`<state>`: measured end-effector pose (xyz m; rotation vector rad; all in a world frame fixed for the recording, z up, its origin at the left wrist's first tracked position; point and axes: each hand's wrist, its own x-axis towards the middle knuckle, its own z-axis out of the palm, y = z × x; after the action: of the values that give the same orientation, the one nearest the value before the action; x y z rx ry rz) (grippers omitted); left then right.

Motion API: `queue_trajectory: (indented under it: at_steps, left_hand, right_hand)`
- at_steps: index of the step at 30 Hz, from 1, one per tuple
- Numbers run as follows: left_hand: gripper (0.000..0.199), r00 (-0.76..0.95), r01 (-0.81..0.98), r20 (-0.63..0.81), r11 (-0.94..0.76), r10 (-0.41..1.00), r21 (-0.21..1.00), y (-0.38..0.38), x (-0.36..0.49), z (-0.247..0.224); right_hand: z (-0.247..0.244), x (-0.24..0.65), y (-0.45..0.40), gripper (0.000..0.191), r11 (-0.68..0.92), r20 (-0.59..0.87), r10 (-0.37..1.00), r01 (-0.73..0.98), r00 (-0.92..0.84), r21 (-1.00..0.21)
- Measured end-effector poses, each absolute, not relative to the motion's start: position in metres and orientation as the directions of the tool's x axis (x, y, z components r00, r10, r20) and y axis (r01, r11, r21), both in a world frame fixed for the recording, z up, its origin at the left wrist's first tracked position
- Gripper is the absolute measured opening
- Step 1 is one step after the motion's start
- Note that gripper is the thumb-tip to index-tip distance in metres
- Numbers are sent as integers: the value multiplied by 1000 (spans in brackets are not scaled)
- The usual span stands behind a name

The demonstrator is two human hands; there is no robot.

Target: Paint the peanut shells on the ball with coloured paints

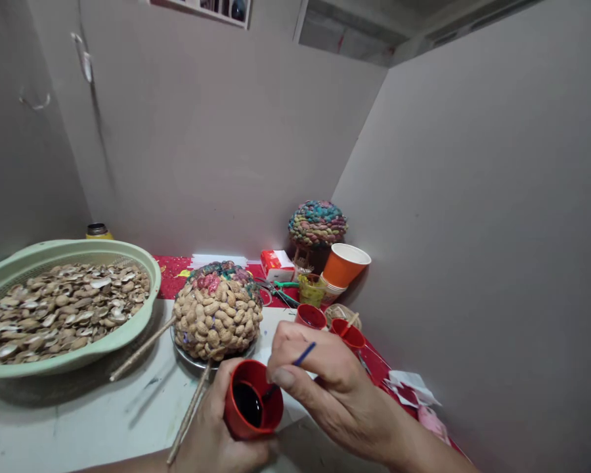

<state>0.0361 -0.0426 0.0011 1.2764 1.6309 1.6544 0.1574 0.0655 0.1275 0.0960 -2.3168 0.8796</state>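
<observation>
Rounded dome of tan peanuts (221, 312), coloured on top, on shiny metal dish (189, 359); nearer, red plastic cup (243, 428) of dark liquid (247, 402), left hand (214, 427) curled around it; right hand (320, 380) pinching thin dark-blue stick (305, 353), lower end inside cup.

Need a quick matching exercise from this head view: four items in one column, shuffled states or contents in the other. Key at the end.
Column 1
A. Red cup in the left hand
B. Right hand
C. Green basket
D. Peanut-covered dome

Column 2
1. Sits on a round metal dish
2. Grips a thin blue stick
3. Contains dark liquid
4. Filled with shell pieces

Pairs: A-3, B-2, C-4, D-1
</observation>
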Motion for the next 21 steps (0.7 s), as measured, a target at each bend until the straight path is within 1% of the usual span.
queue_trajectory:
  at_steps: [1,3,5,7,10,13,15,18,21]
  left_hand:
    - [59,-378,246,293,-209,878,946,-43,34,-2]
    - [63,-309,217,327,-269,893,938,-45,30,-6]
    - [65,-270,174,335,-297,903,939,-46,28,-6]
    - [60,-255,164,326,-291,910,942,-48,27,-4]
    - [56,-293,199,318,-267,902,943,-48,28,-4]
    - [60,-309,218,323,-263,895,940,-45,28,-4]
    - [59,-333,235,320,-251,887,939,-44,29,-3]
    - [56,-387,290,325,-221,863,931,-43,31,3]
    - [52,-391,355,336,-197,857,914,-44,33,7]
  right_hand:
    - [126,160,64,42,767,609,177,-280,-773,-578]
    - [122,164,63,42,760,619,211,-271,-757,-590]
    - [118,167,62,38,762,616,237,-250,-751,-598]
    - [112,168,62,32,770,615,273,-215,-739,-601]
    - [106,168,65,27,789,619,318,-162,-718,-593]
    - [103,167,67,24,801,611,285,-166,-738,-575]
    - [102,167,68,22,803,581,261,-160,-771,-573]
    - [102,168,69,17,798,505,259,-113,-823,-593]
    - [106,173,72,12,774,450,262,-93,-853,-626]
